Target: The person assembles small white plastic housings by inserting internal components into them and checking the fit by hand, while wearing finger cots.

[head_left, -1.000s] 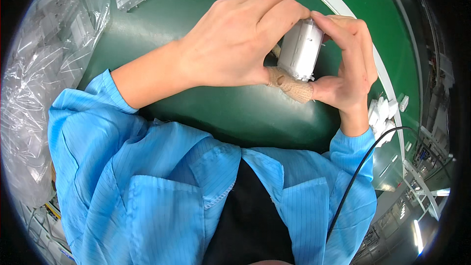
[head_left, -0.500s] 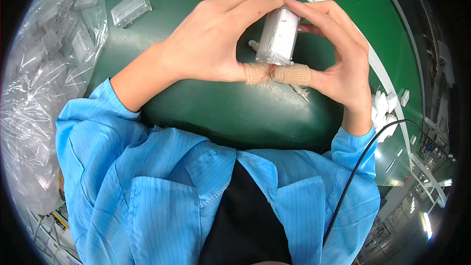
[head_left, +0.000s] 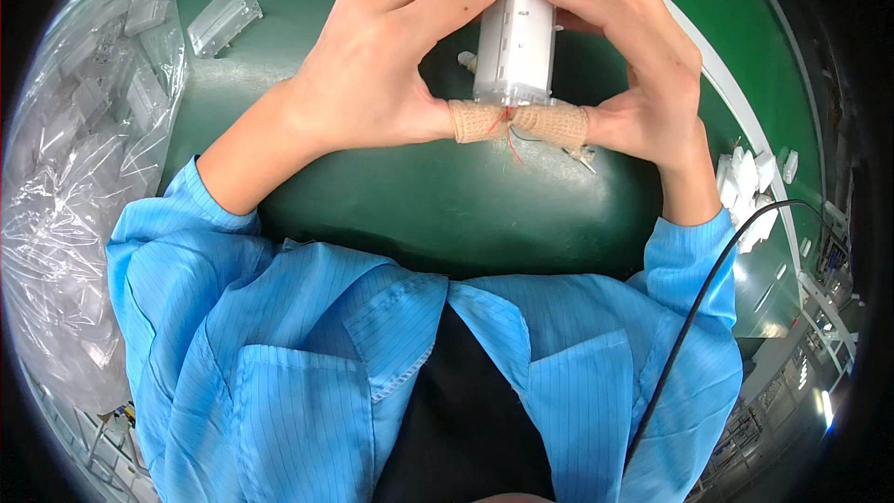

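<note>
Between my two hands is a white block in a clear plastic housing (head_left: 517,47), with thin red and dark wires (head_left: 512,140) coming out of its near end. My left hand (head_left: 382,65) has its fingertips on the far end and its thumb at the near end. Mirroring it, my right hand (head_left: 652,74) holds the housing from the other side. Both thumbs wear tan knitted covers and meet at the near end, partly hiding it. A small white connector (head_left: 467,61) shows left of the housing; another light wire end (head_left: 579,158) sits below my right thumb.
On the green table (head_left: 391,205), a separate clear plastic housing (head_left: 224,19) lies at the far left. A large clear bag (head_left: 74,251) of similar housings fills the left side. White parts (head_left: 742,188) are heaped beyond my right wrist. A black cable (head_left: 689,317) crosses my right sleeve.
Both hands have shifted slightly farther away with the housing, which now stands more upright in the picture. The grip with fingertips and thumbs stays the same.
</note>
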Action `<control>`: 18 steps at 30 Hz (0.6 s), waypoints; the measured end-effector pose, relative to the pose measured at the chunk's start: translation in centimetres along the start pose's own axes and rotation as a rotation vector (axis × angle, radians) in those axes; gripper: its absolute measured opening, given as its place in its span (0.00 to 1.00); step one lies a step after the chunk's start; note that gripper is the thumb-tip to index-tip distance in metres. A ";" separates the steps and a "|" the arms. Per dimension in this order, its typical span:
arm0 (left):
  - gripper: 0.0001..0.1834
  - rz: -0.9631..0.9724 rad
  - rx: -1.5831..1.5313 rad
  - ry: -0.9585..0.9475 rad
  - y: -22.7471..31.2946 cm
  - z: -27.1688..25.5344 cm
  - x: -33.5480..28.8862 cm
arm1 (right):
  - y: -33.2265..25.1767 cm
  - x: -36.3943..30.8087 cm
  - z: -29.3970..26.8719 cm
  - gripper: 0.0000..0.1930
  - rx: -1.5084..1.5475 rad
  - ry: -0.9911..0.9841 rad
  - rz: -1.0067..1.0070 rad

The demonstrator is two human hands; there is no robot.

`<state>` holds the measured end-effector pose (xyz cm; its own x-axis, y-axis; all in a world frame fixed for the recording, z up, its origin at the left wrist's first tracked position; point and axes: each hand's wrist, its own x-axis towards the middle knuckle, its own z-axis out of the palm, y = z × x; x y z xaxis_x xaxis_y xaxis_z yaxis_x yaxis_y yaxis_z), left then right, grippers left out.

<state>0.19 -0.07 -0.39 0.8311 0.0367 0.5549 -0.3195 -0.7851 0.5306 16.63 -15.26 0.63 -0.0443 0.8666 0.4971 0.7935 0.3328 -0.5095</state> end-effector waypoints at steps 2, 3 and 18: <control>0.41 0.002 0.047 -0.092 -1.2 0.8 0.5 | 0.1 0.1 0.2 0.40 0.011 0.023 0.019; 0.41 0.335 0.025 0.210 -3.9 3.1 0.4 | 0.0 0.2 0.2 0.40 0.013 0.015 0.005; 0.36 0.075 0.165 0.248 -1.7 1.1 -0.2 | 2.1 -0.1 1.4 0.40 0.222 0.062 0.092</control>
<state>1.05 0.58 -2.07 0.6649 0.1094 0.7389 -0.2805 -0.8803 0.3827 17.45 -14.06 -1.49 0.0649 0.8747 0.4804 0.6392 0.3332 -0.6931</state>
